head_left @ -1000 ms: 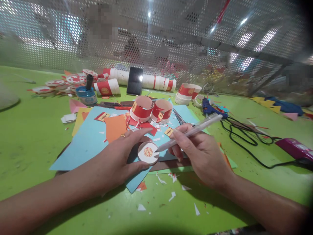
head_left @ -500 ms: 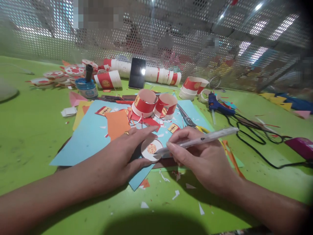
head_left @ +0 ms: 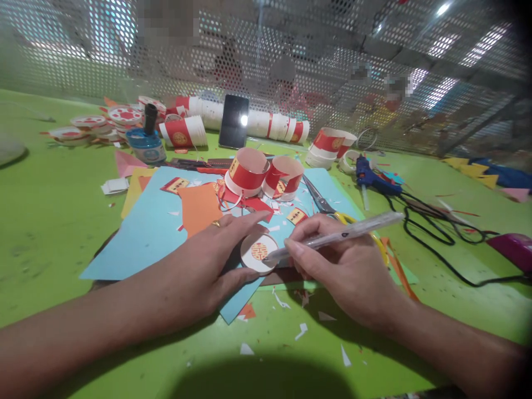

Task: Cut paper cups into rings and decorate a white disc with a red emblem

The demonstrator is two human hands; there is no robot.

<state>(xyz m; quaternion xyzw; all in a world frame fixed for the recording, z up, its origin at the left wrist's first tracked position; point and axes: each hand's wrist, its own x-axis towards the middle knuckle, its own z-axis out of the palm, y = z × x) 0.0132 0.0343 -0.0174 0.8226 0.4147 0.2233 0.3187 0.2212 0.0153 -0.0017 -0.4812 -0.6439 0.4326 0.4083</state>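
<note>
My left hand (head_left: pixel 226 249) steadies a round white paper disc (head_left: pixel 249 260) by its edge, thumb below and fingers above. An orange lattice-like emblem is printed at the disc's middle. In my right hand (head_left: pixel 338 260), a pen with a clear barrel (head_left: pixel 357 227) is pinched between thumb and fingers, its tip at the right side of the emblem. Beneath the disc lie sheets of light blue paper (head_left: pixel 133 233). Just beyond my hands stand two cut paper cup rings (head_left: pixel 248 172), red and white. Scissors (head_left: pixel 318 195) with yellow handles lie partly behind my right hand.
Orange paper (head_left: pixel 201 208) and small scraps are scattered about. Farther back are a blue glue bottle (head_left: pixel 145 147), a phone (head_left: pixel 234 122) standing upright, and stacked paper cups (head_left: pixel 183 132). A blue hot glue gun (head_left: pixel 376 180) with a black cord lies at right, before a perforated screen.
The pen tip stays on the disc, with the pen's rear end slightly lower. Both hands hold nearly the same pose, and the whole view has shifted slightly.
</note>
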